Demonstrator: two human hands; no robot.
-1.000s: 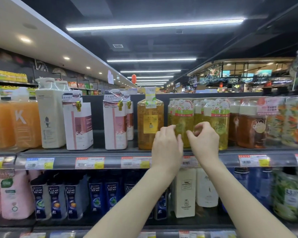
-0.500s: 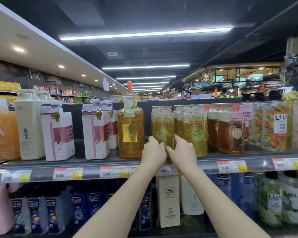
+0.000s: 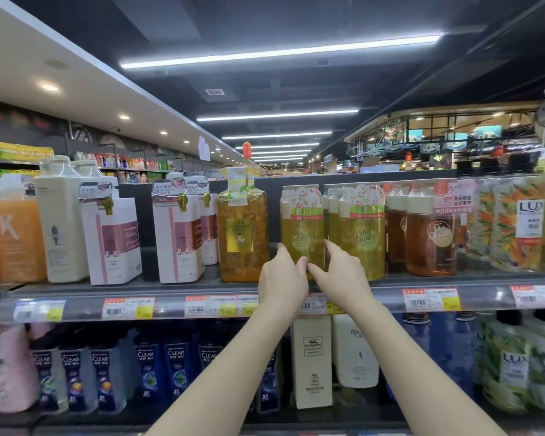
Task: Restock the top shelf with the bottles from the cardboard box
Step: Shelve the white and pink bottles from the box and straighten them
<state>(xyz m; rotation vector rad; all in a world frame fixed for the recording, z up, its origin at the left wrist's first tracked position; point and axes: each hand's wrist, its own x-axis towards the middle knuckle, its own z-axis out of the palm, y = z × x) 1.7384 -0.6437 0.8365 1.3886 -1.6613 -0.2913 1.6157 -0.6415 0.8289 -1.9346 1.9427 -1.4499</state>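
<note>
A tall clear plastic bottle of yellow-green liquid (image 3: 302, 229) is stood upright on the grey metal top shelf (image 3: 177, 289), its lower part clasped between the left hand (image 3: 282, 280) and right hand (image 3: 340, 275), fingers curled partly closed around it.

Open gap left of the yellow-green Mo Quary bottle (image 3: 302, 229) — amber square bottle (image 3: 242, 234) walls its far side; to the right, bottles packed tight.

Two bare forearms rise from the lower middle of the frame, sleeveless as far as visible; the left hand (image 3: 282, 278) and right hand (image 3: 340, 275) wear no gloves, rings or watches.
</note>
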